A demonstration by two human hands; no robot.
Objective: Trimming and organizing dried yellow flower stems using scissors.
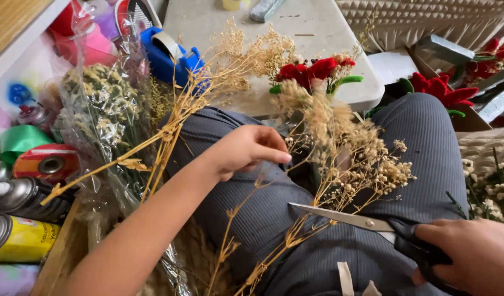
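My left hand (245,149) pinches thin stems of a dried beige flower sprig (348,151) over my lap in grey striped trousers (318,257). Black-handled scissors (367,222) are gripped in my right hand (474,257) at the lower right. Their open blades point left and reach the sprig's lower stems. A second, longer golden dried branch (208,87) lies across my left thigh, its tips toward the table. Red fabric roses (312,71) with green stems lie on the table edge just beyond the sprig.
A grey table (296,33) stands ahead with a blue tape dispenser (172,57). Left: cellophane-wrapped dried flowers (104,109), ribbon rolls (44,161) and spray cans (19,216). Right: more red roses (444,90) in a box, white dried flowers (490,186).
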